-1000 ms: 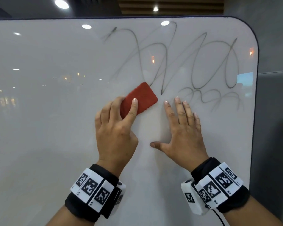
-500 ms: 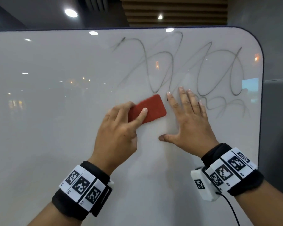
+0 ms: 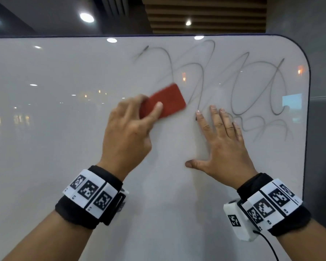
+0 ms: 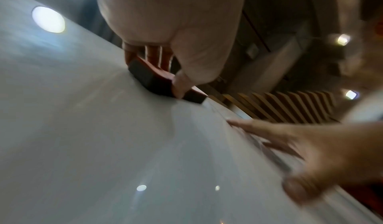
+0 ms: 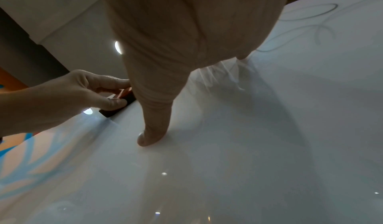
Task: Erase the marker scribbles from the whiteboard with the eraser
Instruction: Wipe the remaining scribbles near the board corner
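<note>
Grey marker scribbles (image 3: 239,87) loop across the upper right of the whiteboard (image 3: 45,147). A red eraser (image 3: 167,99) with a dark felt underside (image 4: 149,78) lies flat against the board, just left of the scribbles' lower loops. My left hand (image 3: 128,132) grips it, thumb along its near edge and fingers over its far side. My right hand (image 3: 222,140) lies flat on the board with fingers spread, fingertips touching the lowest scribble lines. The right wrist view shows the same eraser (image 5: 122,103) under my left hand (image 5: 62,100).
The board's rounded right edge (image 3: 308,110) borders a grey wall. Ceiling lights reflect in the glossy surface. A cable (image 3: 269,245) hangs from the right wristband.
My left hand has slid the eraser up and leftward on the board toward the scribbles' left loops. The right hand stays flat in about the same spot.
</note>
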`<control>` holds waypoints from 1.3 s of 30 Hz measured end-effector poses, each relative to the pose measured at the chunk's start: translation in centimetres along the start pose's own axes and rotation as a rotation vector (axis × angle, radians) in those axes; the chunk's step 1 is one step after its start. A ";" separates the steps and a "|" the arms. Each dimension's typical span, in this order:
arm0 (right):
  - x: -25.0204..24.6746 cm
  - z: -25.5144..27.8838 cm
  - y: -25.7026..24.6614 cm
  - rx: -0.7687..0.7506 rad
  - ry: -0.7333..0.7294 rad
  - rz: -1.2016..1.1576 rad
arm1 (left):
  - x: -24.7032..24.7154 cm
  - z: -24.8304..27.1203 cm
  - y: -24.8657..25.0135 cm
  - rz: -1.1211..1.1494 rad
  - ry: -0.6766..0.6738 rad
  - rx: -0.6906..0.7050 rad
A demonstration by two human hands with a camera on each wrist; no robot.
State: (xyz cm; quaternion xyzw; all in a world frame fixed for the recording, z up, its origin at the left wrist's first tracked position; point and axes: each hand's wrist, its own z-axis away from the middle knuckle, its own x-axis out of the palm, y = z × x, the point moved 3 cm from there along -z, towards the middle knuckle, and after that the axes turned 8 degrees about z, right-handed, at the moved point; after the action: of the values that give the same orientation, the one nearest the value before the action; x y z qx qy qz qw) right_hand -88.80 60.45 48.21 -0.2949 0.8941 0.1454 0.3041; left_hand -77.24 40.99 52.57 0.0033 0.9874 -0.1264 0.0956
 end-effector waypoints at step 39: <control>-2.4 -3.3 -0.8 -0.063 -0.003 0.038 | -1.3 -4.2 -2.0 -0.134 0.045 0.029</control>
State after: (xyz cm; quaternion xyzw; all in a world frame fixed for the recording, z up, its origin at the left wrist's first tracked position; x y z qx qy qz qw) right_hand -88.25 59.43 52.24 -0.2870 0.8941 0.1799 0.2932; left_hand -76.78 40.09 57.27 -0.0585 0.9853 -0.1469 0.0649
